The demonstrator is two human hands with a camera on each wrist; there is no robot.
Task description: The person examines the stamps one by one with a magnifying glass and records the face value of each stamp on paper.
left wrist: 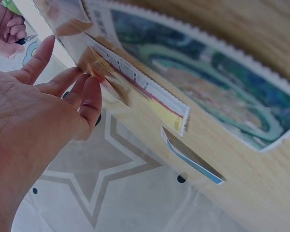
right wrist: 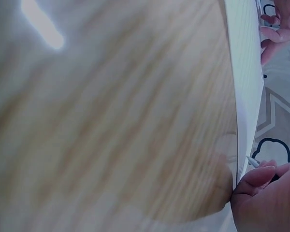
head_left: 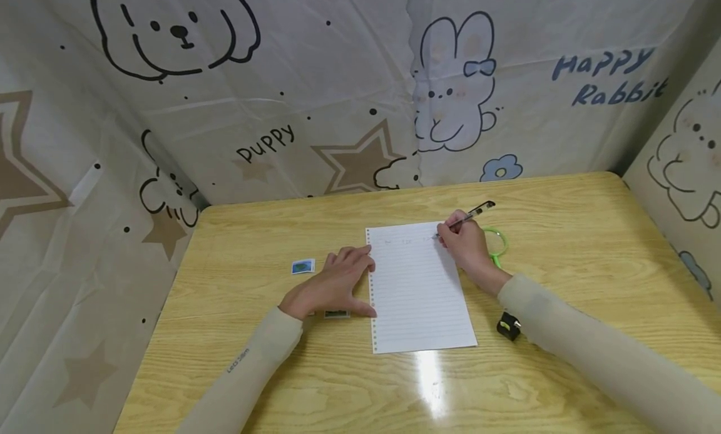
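A sheet of lined loose-leaf paper [head_left: 419, 296] with punched holes down its left edge lies on the table. Faint writing runs along its top line. My right hand [head_left: 464, 237] pinches a pen [head_left: 475, 211], its tip at the upper right of the sheet; the pen tip [right wrist: 252, 161] also shows in the right wrist view. My left hand [head_left: 340, 277] rests with spread fingers on the sheet's left edge. Around that hand lie several postage stamps, among them a blue one [head_left: 303, 267] and a dark green one [head_left: 337, 314], partly covered; a large green stamp [left wrist: 198, 72] fills the left wrist view.
A green-rimmed magnifying glass [head_left: 497, 241] lies behind my right wrist, partly hidden. Beside the right forearm sits a small black object [head_left: 508, 326] with a yellow-green part. The wooden table [head_left: 253, 233] meets a printed cloth wall [head_left: 349, 96] at its back edge.
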